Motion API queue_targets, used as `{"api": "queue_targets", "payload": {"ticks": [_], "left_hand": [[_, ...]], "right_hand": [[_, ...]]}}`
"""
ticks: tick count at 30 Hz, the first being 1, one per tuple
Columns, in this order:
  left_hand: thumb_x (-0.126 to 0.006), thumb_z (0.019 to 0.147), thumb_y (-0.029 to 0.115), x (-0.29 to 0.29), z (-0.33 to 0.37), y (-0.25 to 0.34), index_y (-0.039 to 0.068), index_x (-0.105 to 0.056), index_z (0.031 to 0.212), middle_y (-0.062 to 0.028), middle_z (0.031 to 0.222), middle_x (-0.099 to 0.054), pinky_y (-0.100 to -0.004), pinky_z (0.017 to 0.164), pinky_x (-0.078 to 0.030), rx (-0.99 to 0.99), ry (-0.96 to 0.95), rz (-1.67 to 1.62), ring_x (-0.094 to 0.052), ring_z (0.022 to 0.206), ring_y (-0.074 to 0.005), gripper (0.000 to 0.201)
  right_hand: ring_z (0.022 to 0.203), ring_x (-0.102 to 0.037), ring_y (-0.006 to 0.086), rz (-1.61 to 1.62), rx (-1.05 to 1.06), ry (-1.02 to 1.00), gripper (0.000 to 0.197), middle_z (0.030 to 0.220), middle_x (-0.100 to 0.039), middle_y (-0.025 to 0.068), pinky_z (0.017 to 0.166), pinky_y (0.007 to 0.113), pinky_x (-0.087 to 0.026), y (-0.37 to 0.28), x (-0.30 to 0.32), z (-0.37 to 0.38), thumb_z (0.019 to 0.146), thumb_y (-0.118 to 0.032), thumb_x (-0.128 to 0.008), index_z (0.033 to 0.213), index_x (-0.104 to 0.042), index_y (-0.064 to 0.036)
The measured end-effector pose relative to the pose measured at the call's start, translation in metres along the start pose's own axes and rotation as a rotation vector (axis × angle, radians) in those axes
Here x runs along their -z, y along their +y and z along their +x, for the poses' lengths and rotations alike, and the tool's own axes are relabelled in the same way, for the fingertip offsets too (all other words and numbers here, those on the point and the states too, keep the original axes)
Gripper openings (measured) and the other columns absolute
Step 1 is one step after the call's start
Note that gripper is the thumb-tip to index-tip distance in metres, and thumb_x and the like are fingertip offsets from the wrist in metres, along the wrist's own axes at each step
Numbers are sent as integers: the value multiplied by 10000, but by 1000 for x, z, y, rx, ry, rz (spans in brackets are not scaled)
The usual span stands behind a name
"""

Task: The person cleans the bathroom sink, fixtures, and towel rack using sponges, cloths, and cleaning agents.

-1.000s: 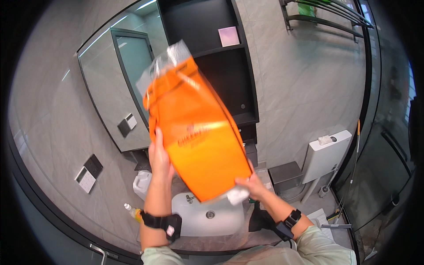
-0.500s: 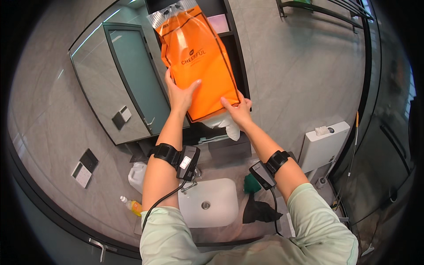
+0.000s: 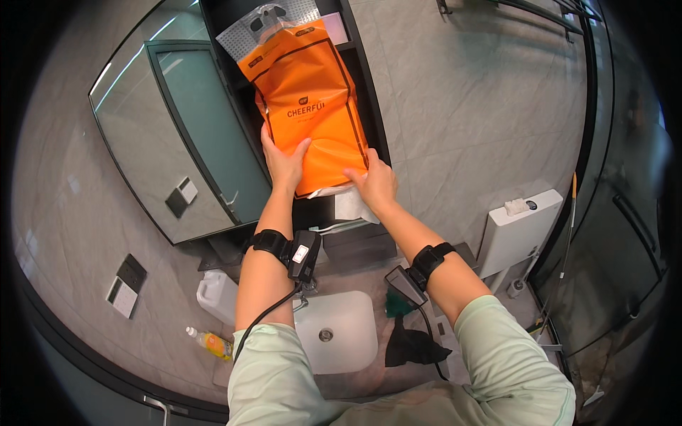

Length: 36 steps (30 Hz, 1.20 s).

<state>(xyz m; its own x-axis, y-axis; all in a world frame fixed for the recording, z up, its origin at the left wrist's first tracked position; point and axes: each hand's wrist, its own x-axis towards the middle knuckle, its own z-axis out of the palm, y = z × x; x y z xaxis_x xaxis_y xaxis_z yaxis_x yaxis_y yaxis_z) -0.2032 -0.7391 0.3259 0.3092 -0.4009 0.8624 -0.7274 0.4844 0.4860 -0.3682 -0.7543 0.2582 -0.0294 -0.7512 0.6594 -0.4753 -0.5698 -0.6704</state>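
Note:
An orange pack of tissues (image 3: 312, 92) with a clear plastic hanging top is held up in front of the dark open shelf unit (image 3: 353, 60) beside the mirror. White tissue (image 3: 353, 206) sticks out of its lower end. My left hand (image 3: 285, 162) grips the pack's lower left side, thumb across the front. At the lower right corner, my right hand (image 3: 376, 183) is closed on it, thumb in front and fingers along the edge. Whether the pack touches the shelf unit cannot be seen. A black device is strapped to each of my forearms.
Below my arms lies a white sink (image 3: 355, 319). Left of it stand a white jug (image 3: 219, 295) and a yellow-labelled bottle (image 3: 211, 343). Black cloth (image 3: 412, 346) is on the counter's right. A mirror (image 3: 170, 142) hangs left; a white cistern (image 3: 522, 231) stands right.
The pack has shifted slightly left in view and tilts less, and its clear top shows more fully. My right hand's fingers now reach higher along its edge. Both hands keep hold.

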Motion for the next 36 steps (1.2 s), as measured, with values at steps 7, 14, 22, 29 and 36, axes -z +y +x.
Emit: {"api": "queue_targets", "payload": {"ticks": [7, 14, 22, 29, 36], "left_hand": [[-697, 634, 165, -2, -18, 36, 59, -175, 1300, -208, 1294, -207, -366, 963, -263, -218, 134, 275, -259, 1184, -348, 852], [-672, 643, 236, 5, -22, 39, 154, -333, 1260, -207, 1302, -181, -427, 969, -228, -378, 41, 357, -216, 1204, -351, 709], [-641, 648, 297, -8, -32, 72, 221, -413, 1196, -156, 1265, -189, -486, 933, -159, -486, 83, 541, -177, 1184, -326, 599], [-642, 620, 242, 43, -75, 59, 150, -446, 1142, -179, 1207, -252, -426, 921, -192, -394, 181, 502, -253, 1123, -333, 565], [-680, 636, 196, 179, -317, -18, 104, -408, 1101, -154, 1144, -309, -393, 882, -299, 593, 536, 526, -363, 1047, -306, 547]], "right_hand": [[917, -506, 328, 3, 210, 129, 608, 1066, -460, 163, 726, 383, -430, 16, 5, -13, 663, -308, -666, 1129, -398, -24], [964, -442, 314, -44, 336, 158, 591, 1055, -423, 135, 718, 374, -428, 10, 18, -20, 623, -254, -699, 1104, -426, -46], [1046, -367, 322, 63, 336, 343, 379, 1121, -388, 157, 872, 401, -306, 20, 40, -24, 717, -162, -589, 1064, -467, -71], [1040, -408, 256, 112, 252, 218, 309, 1066, -451, 123, 902, 345, -303, 52, 62, -72, 775, -162, -549, 1046, -473, -35], [1105, -377, 233, 85, 22, -249, 498, 1259, -356, 101, 893, 328, -339, 202, 116, -130, 799, -226, -575, 1223, -370, -62]]}}
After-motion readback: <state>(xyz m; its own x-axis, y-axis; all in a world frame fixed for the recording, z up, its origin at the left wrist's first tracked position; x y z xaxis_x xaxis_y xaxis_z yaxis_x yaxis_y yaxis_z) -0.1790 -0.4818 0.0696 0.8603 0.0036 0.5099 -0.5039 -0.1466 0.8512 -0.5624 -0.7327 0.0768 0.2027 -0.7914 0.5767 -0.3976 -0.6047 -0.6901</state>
